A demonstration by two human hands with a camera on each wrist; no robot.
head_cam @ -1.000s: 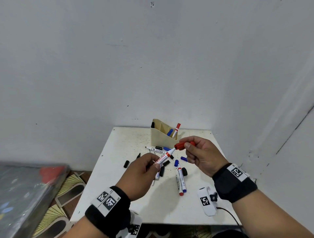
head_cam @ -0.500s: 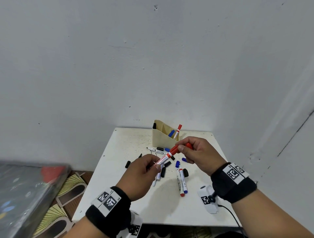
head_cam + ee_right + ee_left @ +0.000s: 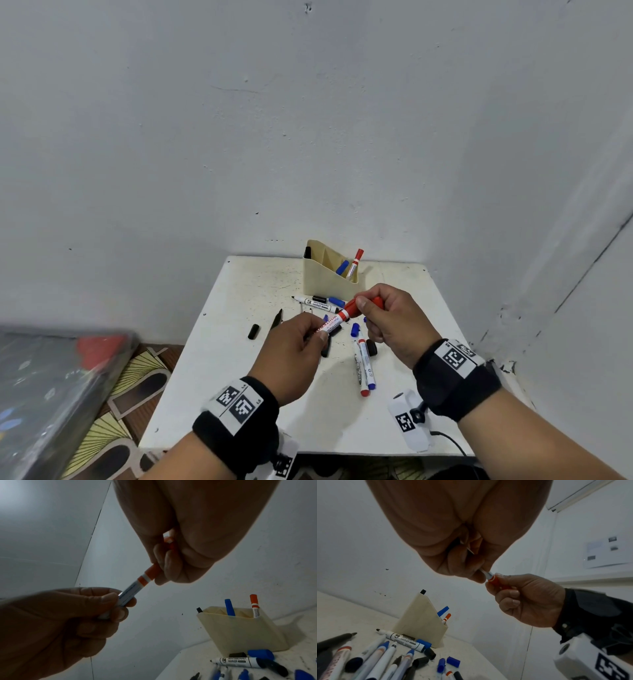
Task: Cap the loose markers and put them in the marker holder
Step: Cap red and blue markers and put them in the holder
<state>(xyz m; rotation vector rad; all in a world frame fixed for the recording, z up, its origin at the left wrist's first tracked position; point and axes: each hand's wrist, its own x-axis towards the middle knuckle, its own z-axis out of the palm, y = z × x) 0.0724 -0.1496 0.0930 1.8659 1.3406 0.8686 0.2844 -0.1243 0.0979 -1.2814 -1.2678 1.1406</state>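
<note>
Seating now: red cap (image 3: 368,304) sits flush on the red marker (image 3: 334,321), where a second ago it hung clear of the tip. Right hand (image 3: 394,322) grip pinches the cap; left hand (image 3: 291,353) grip pinches the barrel, above the counter (image 3: 239,342). Judged capped. Marker holder (image 3: 325,274) waits at 12 o'clock, three markers inside; loose ones remain below.

The white desk (image 3: 239,359) stands in a wall corner. On it: a cream marker holder (image 3: 325,281) at the rear, an uncapped black whiteboard marker (image 3: 317,303) just before it, scattered markers (image 3: 364,366), and loose black caps (image 3: 253,331) and blue caps (image 3: 355,329).
</note>
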